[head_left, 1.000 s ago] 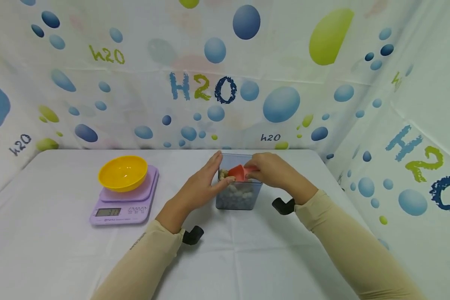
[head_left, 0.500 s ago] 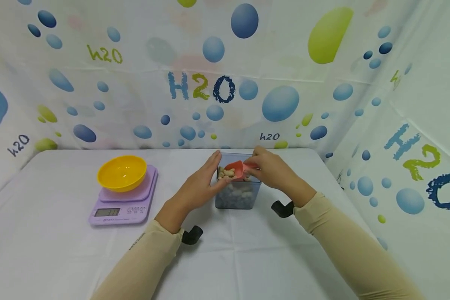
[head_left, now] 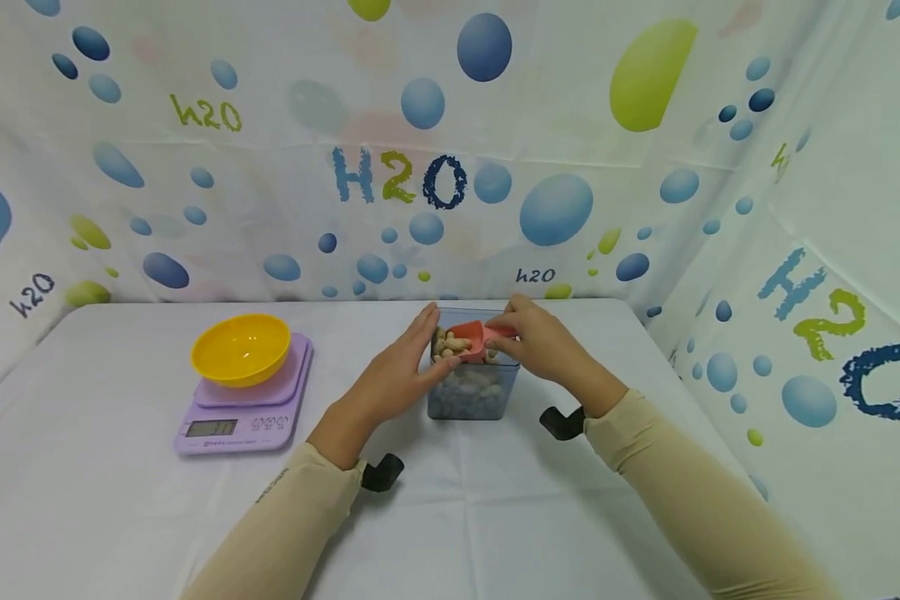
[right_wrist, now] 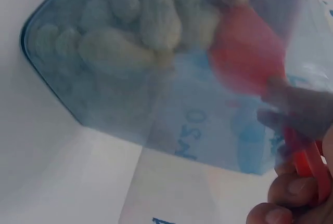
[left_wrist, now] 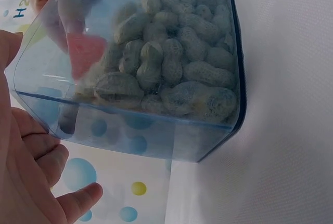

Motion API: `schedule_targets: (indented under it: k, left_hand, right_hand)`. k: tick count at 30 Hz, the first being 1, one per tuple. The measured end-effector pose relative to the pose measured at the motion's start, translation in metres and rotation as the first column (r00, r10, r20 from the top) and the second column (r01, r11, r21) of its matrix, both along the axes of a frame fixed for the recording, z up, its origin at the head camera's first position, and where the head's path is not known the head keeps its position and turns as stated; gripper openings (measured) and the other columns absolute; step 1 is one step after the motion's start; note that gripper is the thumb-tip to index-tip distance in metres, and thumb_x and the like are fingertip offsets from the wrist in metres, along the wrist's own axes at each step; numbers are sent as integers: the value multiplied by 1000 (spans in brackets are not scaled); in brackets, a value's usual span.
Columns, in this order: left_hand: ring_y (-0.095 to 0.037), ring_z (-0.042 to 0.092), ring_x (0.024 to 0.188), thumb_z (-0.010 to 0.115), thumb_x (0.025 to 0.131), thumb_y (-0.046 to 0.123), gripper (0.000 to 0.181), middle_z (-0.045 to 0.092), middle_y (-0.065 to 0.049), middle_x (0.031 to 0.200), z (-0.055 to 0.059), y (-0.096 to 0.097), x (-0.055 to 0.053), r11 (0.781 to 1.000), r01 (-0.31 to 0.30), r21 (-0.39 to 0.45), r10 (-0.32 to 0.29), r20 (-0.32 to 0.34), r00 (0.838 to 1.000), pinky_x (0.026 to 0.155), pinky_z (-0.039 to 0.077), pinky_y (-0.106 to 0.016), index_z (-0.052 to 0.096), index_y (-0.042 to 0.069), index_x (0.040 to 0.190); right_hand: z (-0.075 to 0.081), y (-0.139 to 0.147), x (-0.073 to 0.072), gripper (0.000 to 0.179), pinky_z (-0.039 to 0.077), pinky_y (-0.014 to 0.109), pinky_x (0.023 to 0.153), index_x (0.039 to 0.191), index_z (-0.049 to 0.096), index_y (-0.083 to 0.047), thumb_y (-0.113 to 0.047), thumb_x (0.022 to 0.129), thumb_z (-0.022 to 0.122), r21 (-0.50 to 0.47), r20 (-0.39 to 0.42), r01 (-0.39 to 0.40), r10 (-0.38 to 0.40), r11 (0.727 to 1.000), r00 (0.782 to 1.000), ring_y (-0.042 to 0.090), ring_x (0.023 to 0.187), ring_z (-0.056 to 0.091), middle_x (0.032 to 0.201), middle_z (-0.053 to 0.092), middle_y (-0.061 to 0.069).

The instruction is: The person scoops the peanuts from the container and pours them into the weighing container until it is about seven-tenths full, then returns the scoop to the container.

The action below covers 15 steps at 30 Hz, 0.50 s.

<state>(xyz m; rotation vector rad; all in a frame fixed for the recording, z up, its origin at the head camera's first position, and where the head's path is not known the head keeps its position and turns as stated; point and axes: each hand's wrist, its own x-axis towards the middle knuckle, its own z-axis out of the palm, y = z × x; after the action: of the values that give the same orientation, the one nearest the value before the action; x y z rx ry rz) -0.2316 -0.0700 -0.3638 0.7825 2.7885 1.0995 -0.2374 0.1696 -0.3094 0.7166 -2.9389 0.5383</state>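
Inside tinted bin (head_left: 467, 407), red scoop (head_left: 480, 343) partly hidden, peanuts (left_wrist: 171, 60) hazy

"What's worn?"
"The left sleeve (head_left: 270, 521), lower left, is beige with dark lettering (head_left: 272, 486); the right sleeve (head_left: 701, 496), lower right, beige and wrinkled."
"At the cuffs (head_left: 613, 429)?"
"Bent black pieces (head_left: 383, 474), one each."

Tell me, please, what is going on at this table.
A person's right hand holds a red scoop among peanuts in a see-through container. Their left hand rests at the container's rim. Over to their left, a yellow bowl that looks empty sits on a purple scale.
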Motion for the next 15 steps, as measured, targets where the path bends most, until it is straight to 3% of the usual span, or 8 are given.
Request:
schedule_targets:
  k: [4, 9, 15]
  left_hand:
    - [-17, 13, 152, 40, 94, 70, 87, 0, 12, 166, 0, 0, 1, 1000, -1, 4, 1, -1, 1000, 120, 24, -51, 2, 27, 159]
    - [-18, 14, 152, 41, 94, 69, 87, 0, 12, 165, 0, 0, 2, 1000, -5, 3, 5, -7, 1000, 119, 24, -51, 4, 25, 159]
    - [-16, 11, 152, 38, 93, 72, 88, 0, 11, 165, 2, 0, 3, 1000, -5, -9, 5, -1, 1000, 121, 21, -49, 2, 26, 159]
  right_hand:
    - [-4, -3, -1, 34, 47, 30, 68, 119, 71, -5, -26, 92, 70, 3, -5, -19, 19, 1000, 1000, 17, 80, 51, 97, 53, 5]
    - [-4, 0, -4, 34, 47, 30, 69, 119, 72, -7, -26, 92, 70, -28, 58, -55, 56, 998, 997, 17, 81, 50, 96, 54, 4]
    - [-1, 9, -3, 37, 46, 34, 72, 122, 70, -8, -30, 93, 69, -125, 107, -3, 17, 992, 994, 20, 87, 49, 100, 53, 5]
